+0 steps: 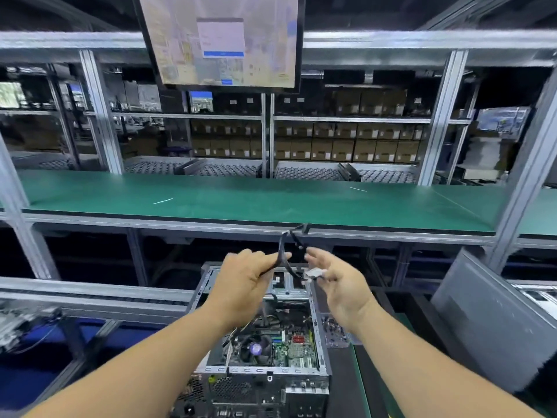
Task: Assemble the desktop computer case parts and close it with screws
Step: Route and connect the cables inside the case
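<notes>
Open computer case [259,351] lying low in the centre, motherboard exposed. Above it, the left hand [241,285] pinches a black cable [281,254] between curled fingers; the right hand [340,285] holds the cable's white connector [313,274], fingers loosely curled. A grey side panel [494,324] leans at right; green table [259,197] beyond.
</notes>
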